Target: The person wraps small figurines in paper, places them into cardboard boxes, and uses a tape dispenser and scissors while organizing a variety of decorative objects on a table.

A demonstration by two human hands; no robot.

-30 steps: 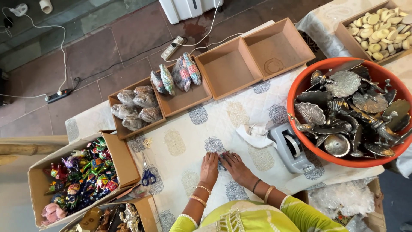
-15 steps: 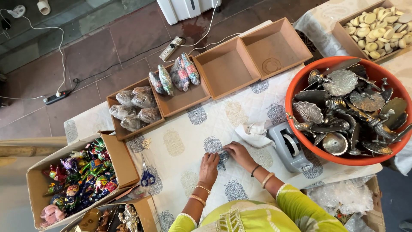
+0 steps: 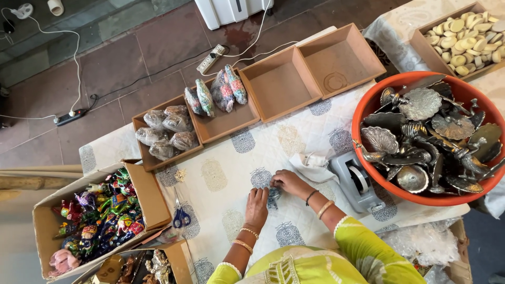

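Seen from the head camera looking straight down: a tabletop (image 3: 231, 173) covered with a white quilted cloth printed with grey and tan motifs stands over a reddish-brown tiled floor (image 3: 131, 58) crossed by white cables and power strips. At the near edge, the person's left hand (image 3: 256, 202) lies palm down with its fingers (image 3: 259, 192) pressed on a small dark figurine wrapped in clear bubble film (image 3: 273, 195), which rests on the cloth between both hands. The right hand (image 3: 288, 182) curls over the bundle's upper end, fingers bent and pinching the film. To wrap it neatly, the film is best kept taut, one hand pinning the bundle while the other folds the loose edge. Just right of the hands sit a crumpled white cloth (image 3: 311, 164) and a grey tape dispenser (image 3: 359, 184). Beyond them a large orange plastic basin (image 3: 368, 100) holds silver metal peacock and shell-shaped dishes. Along the far edge run four shallow brown cardboard trays: one (image 3: 141, 122) with clear-wrapped grey bundles, the next (image 3: 223, 123) with wrapped multicoloured pieces, and two (image 3: 281, 84) bare. At left, an open cardboard carton (image 3: 150, 192) holds brightly painted figurines, blue-handled scissors (image 3: 182, 214) beside it. At top right, a tray of pale oval pieces (image 3: 463, 31).
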